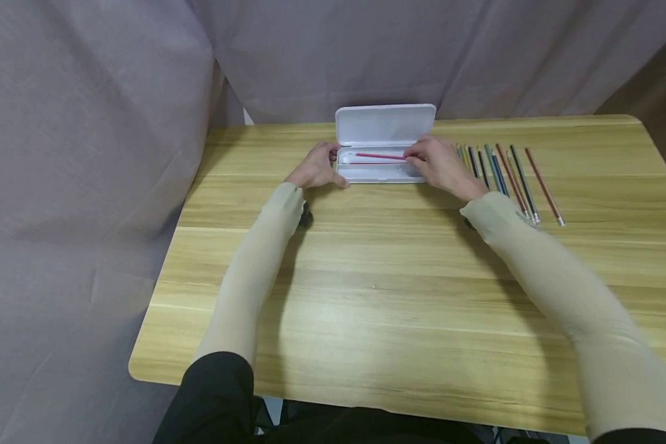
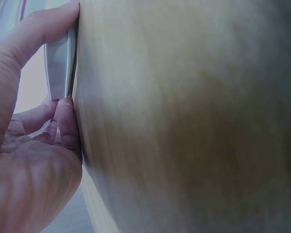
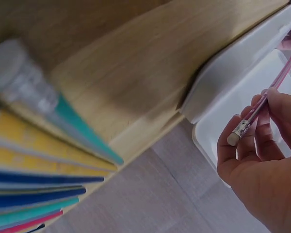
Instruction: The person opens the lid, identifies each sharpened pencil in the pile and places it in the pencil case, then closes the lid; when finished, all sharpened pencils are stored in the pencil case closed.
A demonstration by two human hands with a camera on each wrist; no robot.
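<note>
Head view: my right hand (image 1: 441,165) pinches pink pencil (image 1: 380,156) over open white case (image 1: 382,166), top centre; my left hand (image 1: 317,166) grips the case's end. Placing step; next, probably lower it flat, release.

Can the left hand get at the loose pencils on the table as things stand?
Probably not easily. The left hand holds the left end of the open case, while the loose pencils lie beyond the case's far end, behind the right hand with its pink pencil. It would have to cross both.
</note>
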